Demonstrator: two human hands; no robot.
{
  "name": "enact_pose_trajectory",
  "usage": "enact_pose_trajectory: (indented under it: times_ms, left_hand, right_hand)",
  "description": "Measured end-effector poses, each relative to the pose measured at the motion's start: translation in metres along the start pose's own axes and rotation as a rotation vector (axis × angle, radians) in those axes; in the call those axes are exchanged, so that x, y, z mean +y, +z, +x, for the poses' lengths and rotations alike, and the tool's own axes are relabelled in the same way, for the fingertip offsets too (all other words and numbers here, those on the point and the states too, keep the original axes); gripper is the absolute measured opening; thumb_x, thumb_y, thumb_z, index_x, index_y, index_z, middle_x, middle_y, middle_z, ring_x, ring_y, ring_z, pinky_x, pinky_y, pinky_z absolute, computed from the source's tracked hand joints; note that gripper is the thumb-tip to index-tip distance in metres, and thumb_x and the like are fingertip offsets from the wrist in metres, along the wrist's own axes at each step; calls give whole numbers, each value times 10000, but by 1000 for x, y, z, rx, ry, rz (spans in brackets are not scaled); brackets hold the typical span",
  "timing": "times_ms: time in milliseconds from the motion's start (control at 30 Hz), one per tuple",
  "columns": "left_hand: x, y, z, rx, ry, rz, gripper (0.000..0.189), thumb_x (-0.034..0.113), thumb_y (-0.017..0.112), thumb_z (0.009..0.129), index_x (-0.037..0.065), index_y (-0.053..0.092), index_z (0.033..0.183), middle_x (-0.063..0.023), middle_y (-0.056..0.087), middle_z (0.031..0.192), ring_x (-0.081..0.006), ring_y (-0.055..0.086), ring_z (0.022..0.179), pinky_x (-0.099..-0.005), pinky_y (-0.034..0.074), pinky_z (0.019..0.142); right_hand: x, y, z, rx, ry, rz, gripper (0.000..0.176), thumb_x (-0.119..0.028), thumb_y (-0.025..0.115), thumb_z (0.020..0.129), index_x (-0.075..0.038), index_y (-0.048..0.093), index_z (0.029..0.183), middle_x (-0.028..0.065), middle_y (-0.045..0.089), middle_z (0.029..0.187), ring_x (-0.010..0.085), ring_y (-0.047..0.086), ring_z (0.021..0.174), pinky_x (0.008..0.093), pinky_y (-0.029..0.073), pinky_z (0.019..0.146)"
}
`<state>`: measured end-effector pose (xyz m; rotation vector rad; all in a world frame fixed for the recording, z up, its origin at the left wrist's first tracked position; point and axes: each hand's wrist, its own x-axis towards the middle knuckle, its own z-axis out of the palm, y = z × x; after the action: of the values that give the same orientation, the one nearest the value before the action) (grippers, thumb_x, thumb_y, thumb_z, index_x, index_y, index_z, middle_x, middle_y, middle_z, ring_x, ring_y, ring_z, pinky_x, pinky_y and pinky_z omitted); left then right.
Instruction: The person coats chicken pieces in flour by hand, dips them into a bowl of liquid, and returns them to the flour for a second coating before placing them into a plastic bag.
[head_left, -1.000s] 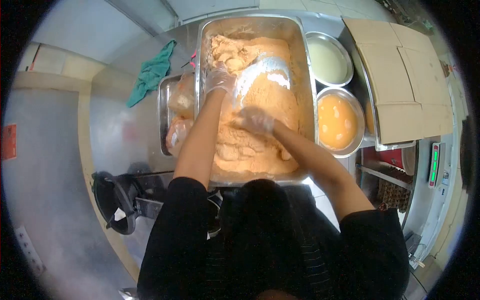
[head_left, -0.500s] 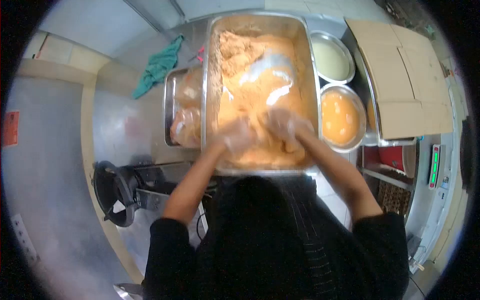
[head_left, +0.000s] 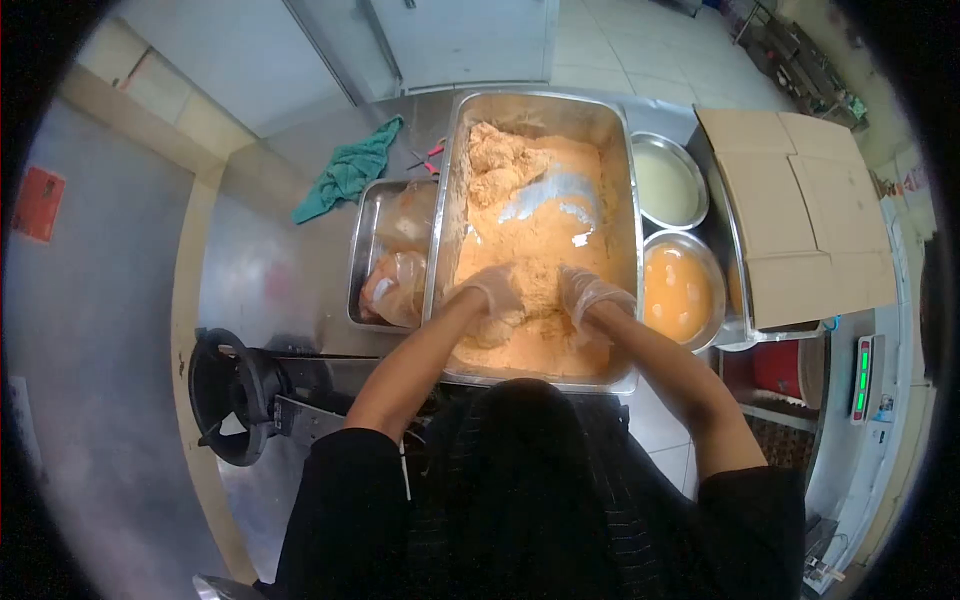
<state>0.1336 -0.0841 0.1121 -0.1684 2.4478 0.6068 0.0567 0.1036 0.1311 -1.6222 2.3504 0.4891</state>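
A deep steel pan (head_left: 637, 210) holds orange-tinted flour (head_left: 580, 345), with its metal bottom showing in a bare patch. Both hands wear clear plastic gloves and are down in the flour at the pan's near half. My left hand (head_left: 497, 290) and my right hand (head_left: 588, 292) face each other, closed around a craggy flour-coated chicken piece (head_left: 541, 287) between them. Some fingertips are hidden by flour. Another coated lump (head_left: 492, 330) lies just below my left hand. More craggy coated pieces (head_left: 495, 160) are heaped in the pan's far left corner.
Left of the pan stands a smaller steel tray (head_left: 362, 240) with bagged raw meat (head_left: 395, 285). Behind it lie a green cloth (head_left: 350, 170) and red-handled scissors (head_left: 432, 155). To the right are bowls of pale liquid (head_left: 665, 185) and orange liquid (head_left: 675, 295), beside cardboard (head_left: 820, 220). A burner (head_left: 235, 395) sits lower left.
The view has tilted, so the pan appears lower. My hands were blurred with motion over the flour; now they are steadier, drawn in around the coated piece.
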Motion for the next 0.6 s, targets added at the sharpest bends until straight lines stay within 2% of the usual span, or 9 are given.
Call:
enact_pose_trajectory:
  times_ms: [67, 133, 167, 233, 300, 367, 467, 533, 600]
  left_hand:
    - [-29, 3, -7, 34, 94, -66, 629, 255, 652, 781, 45, 460, 1343, -170, 618, 1143, -217, 628, 982, -367, 518, 810]
    - [-43, 4, -46, -4, 331, -1133, 630, 288, 640, 786, 47, 462, 1341, -163, 661, 1037, -249, 635, 934, -349, 502, 791]
    - [-50, -3, -31, -92, 266, -871, 623, 282, 641, 788, 70, 460, 1346, -165, 657, 1044, -249, 628, 960, -356, 498, 805]
    - [-16, -29, 11, -471, 49, 262, 614, 269, 643, 792, 115, 456, 1356, -170, 649, 1058, -250, 613, 1013, -369, 490, 834]
    - [-3, -8, 10, -628, 9, 379, 612, 263, 644, 793, 138, 454, 1361, -172, 644, 1065, -250, 606, 1039, -375, 486, 849]
    - [-13, 24, -6, 220, -34, 199, 650, 217, 637, 770, 161, 423, 1382, -213, 597, 1144, -292, 571, 1116, -384, 477, 914]
    - [19, 28, -14, 520, -288, 101, 722, 254, 657, 748, 105, 384, 1399, -247, 520, 1271, -348, 517, 1189, -386, 450, 978]
    - [7, 20, -6, 469, -285, -52, 777, 287, 678, 733, 87, 359, 1412, -253, 514, 1285, -353, 519, 1188, -385, 447, 980]
    - [6, 16, -14, 421, -269, -200, 834, 320, 699, 718, 69, 335, 1425, -259, 509, 1299, -357, 521, 1187, -383, 444, 983]
  right_hand:
    - [3, -33, -14, -266, -92, -137, 314, -193, 467, 909, -2, 552, 1143, 205, 646, 958, 294, 653, 867, 410, 504, 771]
    - [6, -40, -32, -148, -69, 38, 358, -212, 469, 914, 20, 522, 1181, 217, 631, 1006, 302, 644, 886, 411, 497, 801]
    - [7, -45, -43, -88, -62, 119, 382, -222, 470, 916, 32, 507, 1199, 223, 624, 1030, 305, 640, 896, 412, 493, 816]
    - [10, -53, -51, -18, -32, 234, 433, -242, 472, 920, 54, 477, 1236, 235, 609, 1078, 312, 631, 915, 413, 486, 846]
    - [8, -54, -42, -32, 11, 283, 486, -261, 473, 925, 76, 447, 1274, 246, 594, 1126, 319, 622, 934, 414, 479, 876]
    - [-7, -27, -30, -61, 20, 298, 513, -271, 474, 927, 88, 432, 1292, 252, 586, 1150, 323, 617, 944, 414, 475, 891]
    - [-35, 14, -1, -30, 315, 312, 474, -264, 498, 919, 94, 492, 1230, 264, 560, 1189, 327, 624, 928, 422, 506, 820]
    - [-41, -5, 5, 42, 411, 271, 400, -244, 552, 887, 74, 586, 1129, 276, 604, 1104, 319, 643, 891, 405, 525, 761]
    - [-34, -18, 9, -8, 220, 99, 373, -242, 574, 875, 49, 612, 1105, 256, 633, 1044, 296, 652, 871, 378, 527, 755]
